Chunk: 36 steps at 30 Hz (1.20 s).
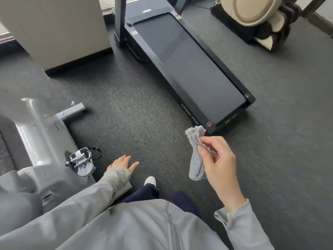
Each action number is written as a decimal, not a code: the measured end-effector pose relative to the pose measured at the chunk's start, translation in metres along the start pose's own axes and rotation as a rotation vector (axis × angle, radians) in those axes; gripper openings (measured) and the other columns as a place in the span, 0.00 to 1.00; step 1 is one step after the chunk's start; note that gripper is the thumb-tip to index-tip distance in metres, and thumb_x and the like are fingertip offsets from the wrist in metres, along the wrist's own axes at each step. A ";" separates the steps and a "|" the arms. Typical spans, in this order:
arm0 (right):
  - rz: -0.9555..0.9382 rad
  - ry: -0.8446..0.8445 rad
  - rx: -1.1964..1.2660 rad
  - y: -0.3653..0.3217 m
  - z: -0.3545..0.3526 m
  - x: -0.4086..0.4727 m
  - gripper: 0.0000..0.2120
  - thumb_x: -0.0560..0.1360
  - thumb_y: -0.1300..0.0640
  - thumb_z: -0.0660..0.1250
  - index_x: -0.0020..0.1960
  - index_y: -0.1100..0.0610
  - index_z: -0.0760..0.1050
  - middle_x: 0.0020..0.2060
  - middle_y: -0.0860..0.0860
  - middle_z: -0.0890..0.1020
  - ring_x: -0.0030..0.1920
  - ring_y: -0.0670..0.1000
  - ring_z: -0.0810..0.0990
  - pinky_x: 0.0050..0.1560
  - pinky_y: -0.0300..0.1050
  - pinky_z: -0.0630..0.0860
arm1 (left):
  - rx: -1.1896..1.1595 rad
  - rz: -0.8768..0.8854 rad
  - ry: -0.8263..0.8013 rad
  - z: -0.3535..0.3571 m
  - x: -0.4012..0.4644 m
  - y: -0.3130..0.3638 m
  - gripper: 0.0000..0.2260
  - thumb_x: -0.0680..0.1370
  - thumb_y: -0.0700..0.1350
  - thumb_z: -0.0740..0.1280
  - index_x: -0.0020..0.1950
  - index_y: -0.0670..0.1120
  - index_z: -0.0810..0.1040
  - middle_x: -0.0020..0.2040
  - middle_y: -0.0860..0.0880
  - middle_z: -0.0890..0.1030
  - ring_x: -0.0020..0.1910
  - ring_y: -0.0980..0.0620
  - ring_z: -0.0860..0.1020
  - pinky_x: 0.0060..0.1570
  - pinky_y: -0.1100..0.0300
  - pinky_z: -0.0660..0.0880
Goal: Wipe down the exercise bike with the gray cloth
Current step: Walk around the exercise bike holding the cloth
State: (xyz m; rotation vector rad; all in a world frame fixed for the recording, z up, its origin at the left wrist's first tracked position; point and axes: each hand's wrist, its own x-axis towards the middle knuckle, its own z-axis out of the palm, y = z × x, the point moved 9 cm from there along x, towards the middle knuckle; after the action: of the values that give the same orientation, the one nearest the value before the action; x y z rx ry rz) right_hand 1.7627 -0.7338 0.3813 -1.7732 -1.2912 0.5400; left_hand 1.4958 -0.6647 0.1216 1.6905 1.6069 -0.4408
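Note:
The grey exercise bike (pixel 41 141) stands at the lower left, its metal pedal (pixel 81 157) sticking out towards me and its floor stabiliser bar (pixel 75 110) pointing right. My right hand (pixel 216 159) pinches the bunched gray cloth (pixel 196 154) in the air to the right of the bike, well apart from it. My left hand (pixel 124 164) hovers with straight fingers just right of the pedal, holding nothing, over the dark floor.
A black treadmill (pixel 183 65) lies diagonally across the floor ahead. A beige pillar (pixel 59 29) rises at the back left, and a beige machine on a black base (pixel 261 18) sits at the back right. Dark carpet (pixel 137 105) separates bike and treadmill.

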 end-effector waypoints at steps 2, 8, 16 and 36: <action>-0.041 -0.056 0.005 -0.009 0.017 0.029 0.10 0.74 0.67 0.67 0.50 0.53 0.77 0.46 0.43 0.77 0.49 0.45 0.77 0.49 0.45 0.78 | -0.056 -0.022 0.036 -0.019 0.009 -0.003 0.27 0.78 0.62 0.54 0.74 0.50 0.60 0.77 0.50 0.58 0.75 0.50 0.56 0.74 0.50 0.54; -0.165 -0.261 0.039 -0.032 0.077 0.111 0.09 0.74 0.66 0.67 0.50 0.54 0.77 0.46 0.44 0.77 0.48 0.44 0.78 0.48 0.45 0.78 | -0.116 -0.138 0.122 -0.053 0.020 -0.031 0.26 0.79 0.61 0.53 0.74 0.50 0.59 0.76 0.52 0.58 0.75 0.51 0.56 0.74 0.51 0.53; -0.297 -0.550 0.092 -0.054 0.159 0.222 0.09 0.74 0.66 0.68 0.50 0.55 0.78 0.46 0.47 0.78 0.49 0.45 0.78 0.49 0.38 0.78 | -0.258 -0.486 0.135 -0.075 0.044 -0.067 0.28 0.78 0.63 0.50 0.75 0.52 0.56 0.78 0.54 0.52 0.76 0.53 0.49 0.75 0.52 0.46; -0.557 -0.998 0.210 -0.177 0.362 0.348 0.10 0.74 0.66 0.68 0.51 0.55 0.77 0.47 0.49 0.79 0.50 0.46 0.78 0.50 0.40 0.78 | -0.520 -0.777 0.213 -0.184 0.089 -0.114 0.27 0.79 0.62 0.49 0.76 0.52 0.53 0.78 0.55 0.51 0.77 0.54 0.49 0.75 0.54 0.46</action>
State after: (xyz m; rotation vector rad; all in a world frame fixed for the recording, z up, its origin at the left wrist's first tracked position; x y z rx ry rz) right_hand 1.5244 -0.2574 0.3788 -0.8560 -2.1848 1.2424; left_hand 1.3558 -0.4794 0.1496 0.7063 2.2720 -0.1753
